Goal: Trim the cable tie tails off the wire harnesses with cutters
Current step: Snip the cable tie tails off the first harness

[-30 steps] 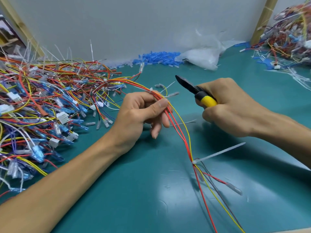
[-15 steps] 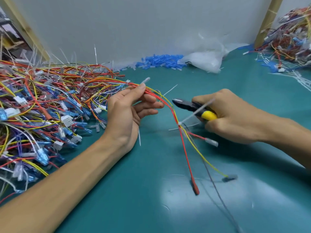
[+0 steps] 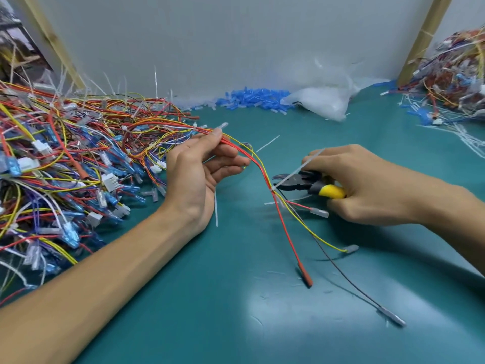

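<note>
The cable tie tail (image 3: 299,168) slants up to the right from its head on the harness (image 3: 262,170), which hangs from my left hand (image 3: 196,177) down onto the tabletop (image 3: 210,298). My left fingers (image 3: 227,154) pinch the wires above the tie. My right hand (image 3: 367,185) is clenched round the cutters (image 3: 301,182), with the tips at the tie head. To my mind the blades should sit flush against the head and clear of the wires, with the harness held taut.

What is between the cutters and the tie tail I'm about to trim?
Nothing visible. The cutters in the right hand sit right at the tie tail, which crosses their nose just beside the harness. The left hand holds the harness farther up, clear of the blades.
</note>
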A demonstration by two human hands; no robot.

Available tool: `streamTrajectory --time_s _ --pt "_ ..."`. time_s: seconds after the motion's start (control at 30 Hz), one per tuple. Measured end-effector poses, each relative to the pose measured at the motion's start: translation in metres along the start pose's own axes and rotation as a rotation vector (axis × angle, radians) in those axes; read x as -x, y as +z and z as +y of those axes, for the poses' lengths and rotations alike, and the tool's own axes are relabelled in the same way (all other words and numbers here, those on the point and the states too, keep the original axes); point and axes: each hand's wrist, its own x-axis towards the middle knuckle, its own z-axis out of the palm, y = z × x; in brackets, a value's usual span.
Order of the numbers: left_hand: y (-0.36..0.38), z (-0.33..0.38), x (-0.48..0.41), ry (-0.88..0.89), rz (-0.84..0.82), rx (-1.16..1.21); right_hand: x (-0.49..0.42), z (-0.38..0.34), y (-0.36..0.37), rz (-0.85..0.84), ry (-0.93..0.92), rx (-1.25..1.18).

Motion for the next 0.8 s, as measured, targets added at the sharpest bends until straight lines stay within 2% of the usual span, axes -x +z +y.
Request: streamTrajectory --time_s 0.37,0.6,0.8 --pt "0.001 0.000 0.001 -0.011 -0.011 -0.028 0.004 -0.005 -0.009 -0.015 -0.089 -0.056" --pt "0.001 -0.001 0.001 -0.028 -0.073 -0.013 0.003 -0.011 -0.005 -0.037 -0.044 0.052" --pt "0.000 0.000 0.001 -0.065 -0.174 -0.045 0.002 -0.016 0.002 -0.012 -0.082 0.116"
